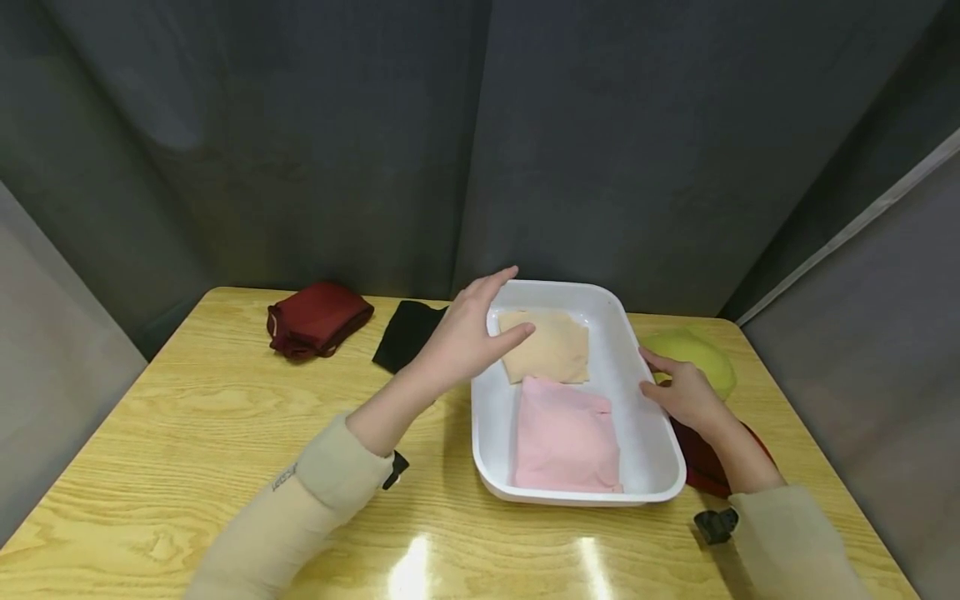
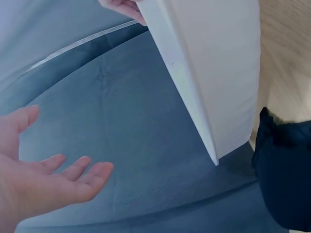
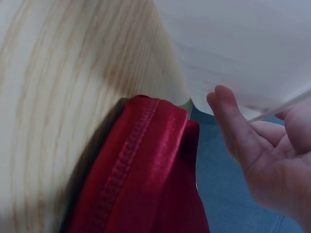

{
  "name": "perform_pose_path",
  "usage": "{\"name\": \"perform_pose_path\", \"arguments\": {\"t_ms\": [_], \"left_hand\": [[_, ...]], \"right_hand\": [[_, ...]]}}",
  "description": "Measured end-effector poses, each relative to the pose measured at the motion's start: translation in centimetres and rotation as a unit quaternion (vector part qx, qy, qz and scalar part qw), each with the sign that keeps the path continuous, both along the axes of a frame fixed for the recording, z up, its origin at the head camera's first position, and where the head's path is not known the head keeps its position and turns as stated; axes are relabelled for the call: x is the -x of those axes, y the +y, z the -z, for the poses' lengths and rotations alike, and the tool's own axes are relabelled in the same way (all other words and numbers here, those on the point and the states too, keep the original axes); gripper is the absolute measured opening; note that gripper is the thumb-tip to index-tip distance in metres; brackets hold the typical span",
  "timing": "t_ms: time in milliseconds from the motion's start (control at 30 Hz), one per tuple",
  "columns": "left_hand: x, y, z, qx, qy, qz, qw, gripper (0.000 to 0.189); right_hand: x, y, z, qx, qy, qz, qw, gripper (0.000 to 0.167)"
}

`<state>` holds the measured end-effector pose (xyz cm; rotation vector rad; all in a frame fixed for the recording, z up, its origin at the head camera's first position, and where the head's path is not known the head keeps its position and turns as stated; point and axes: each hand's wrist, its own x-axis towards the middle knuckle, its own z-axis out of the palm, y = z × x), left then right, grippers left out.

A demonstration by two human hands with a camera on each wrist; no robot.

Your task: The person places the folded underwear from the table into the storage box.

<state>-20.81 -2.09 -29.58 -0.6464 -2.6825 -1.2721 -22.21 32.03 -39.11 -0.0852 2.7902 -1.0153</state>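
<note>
A white plastic tray (image 1: 645, 475) holds a folded beige cloth (image 1: 551, 346) towards its back and a folded pink cloth (image 1: 567, 437) towards its front. My left hand (image 1: 476, 333) is over the tray's left back side, fingers spread and thumb apart; the left wrist view shows it holding nothing, away from the wall. My right hand (image 1: 686, 396) grips the tray's right rim. In the right wrist view its fingers (image 3: 233, 116) lie against the outer wall, with the rim running between them and the thumb.
A dark red folded cloth (image 1: 318, 317) lies at the table's back left. A black cloth (image 1: 405, 333) is partly behind my left arm. Right of the tray are a yellow-green cloth (image 1: 697, 358) and another dark red cloth (image 1: 697, 458) beneath my right forearm. Grey curtains (image 1: 337, 150) hang behind the wooden table (image 1: 187, 450).
</note>
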Motion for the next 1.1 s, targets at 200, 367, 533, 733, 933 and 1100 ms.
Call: {"name": "perform_pose_path", "arguments": {"t_ms": [200, 367, 533, 733, 933, 1100], "left_hand": [[-1.0, -1.1, -0.5, -0.027, 0.028, -0.004, 0.9992, 0.070], [-1.5, -2.1, -0.4, -0.046, 0.062, -0.003, 0.9970, 0.068], [-1.4, -3.3, 0.0, -0.066, 0.102, -0.004, 0.9927, 0.066], [-1.1, -5.2, 1.0, -0.098, 0.099, -0.021, 0.9900, 0.066], [-0.9, -6.8, 1.7, -0.112, 0.083, -0.034, 0.9897, 0.067], [-0.2, -7.8, 2.8, -0.125, 0.075, -0.044, 0.9883, 0.068]], "right_hand": [[-0.1, -0.1, -0.1, -0.001, -0.004, 0.004, 1.0000, 0.066], [-0.2, -0.2, -0.2, 0.002, -0.009, 0.006, 0.9999, 0.066], [-0.2, -0.2, -0.3, 0.003, -0.005, 0.003, 1.0000, 0.066], [-0.1, -0.3, -0.2, 0.003, -0.003, 0.004, 1.0000, 0.066], [-0.2, -0.3, -0.2, 0.001, -0.003, 0.006, 1.0000, 0.066], [-0.2, -0.3, -0.2, 0.002, -0.007, 0.008, 0.9999, 0.066]]}}
